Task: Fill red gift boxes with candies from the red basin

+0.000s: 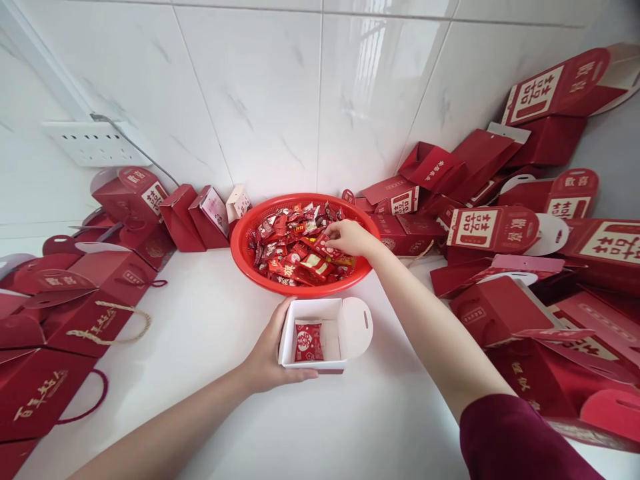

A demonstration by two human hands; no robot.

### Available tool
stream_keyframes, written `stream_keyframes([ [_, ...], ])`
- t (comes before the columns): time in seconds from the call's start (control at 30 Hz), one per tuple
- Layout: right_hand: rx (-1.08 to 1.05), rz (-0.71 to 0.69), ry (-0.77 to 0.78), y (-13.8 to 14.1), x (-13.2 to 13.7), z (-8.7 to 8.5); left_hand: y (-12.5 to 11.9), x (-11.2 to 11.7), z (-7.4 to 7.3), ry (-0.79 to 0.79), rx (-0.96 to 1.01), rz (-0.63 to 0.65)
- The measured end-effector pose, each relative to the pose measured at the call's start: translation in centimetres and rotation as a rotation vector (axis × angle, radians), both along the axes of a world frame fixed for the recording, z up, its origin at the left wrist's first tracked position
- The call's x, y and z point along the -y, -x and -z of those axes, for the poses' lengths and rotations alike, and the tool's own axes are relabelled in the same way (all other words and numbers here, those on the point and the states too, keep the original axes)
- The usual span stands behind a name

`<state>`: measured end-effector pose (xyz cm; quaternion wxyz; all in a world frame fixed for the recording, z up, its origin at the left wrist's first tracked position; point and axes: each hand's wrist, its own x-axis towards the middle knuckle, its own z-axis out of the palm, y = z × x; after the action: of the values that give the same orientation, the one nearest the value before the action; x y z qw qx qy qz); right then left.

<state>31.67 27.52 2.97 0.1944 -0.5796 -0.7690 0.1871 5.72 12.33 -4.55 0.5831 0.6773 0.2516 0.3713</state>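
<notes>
My left hand grips a small gift box by its left side and front. The box is tilted toward me with its white inside showing, and a rounded flap with a slot stands out to the right. Inside lies a red candy packet. Over the right part of a red plastic basket, my right hand pinches a red wrapped candy above the heap. Many red wrapped candies fill the basket.
Red gift boxes with rope handles line the left side. More red boxes are piled on the right. A tiled wall rises behind, with a power strip and cable at the left. Everything stands on a white tabletop.
</notes>
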Motion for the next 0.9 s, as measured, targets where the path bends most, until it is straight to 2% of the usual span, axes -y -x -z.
stream_keyframes([
  [0.23,-0.335,-0.083,-0.07,-0.2,0.4,-0.2,0.0,0.1,0.0,0.026,0.007,0.02],
  [0.33,-0.595,-0.103,-0.096,0.0,1.4,-0.7,0.0,0.0,-0.1,0.035,0.013,0.023],
  [0.43,-0.894,-0.036,-0.126,0.3,2.5,-0.9,0.0,0.0,0.1,0.026,0.008,0.02],
  [0.57,-0.968,0.044,-0.029,0.3,3.6,-1.2,0.3,0.1,0.5,-0.049,-0.057,-0.037],
  [0.67,-0.909,-0.103,0.055,0.1,4.4,-2.0,0.5,0.2,0.7,-0.065,-0.097,-0.054],
  [0.73,-0.76,-0.213,0.06,0.0,5.0,-2.6,0.4,0.2,0.7,-0.056,-0.091,-0.047],
  [0.8,-0.421,-0.226,0.073,-0.2,5.2,-3.0,0.3,0.2,0.6,-0.041,-0.069,-0.039],
  [0.9,0.11,-0.181,0.188,-0.4,4.8,-2.8,0.2,0.1,0.6,-0.033,-0.046,-0.031],
])
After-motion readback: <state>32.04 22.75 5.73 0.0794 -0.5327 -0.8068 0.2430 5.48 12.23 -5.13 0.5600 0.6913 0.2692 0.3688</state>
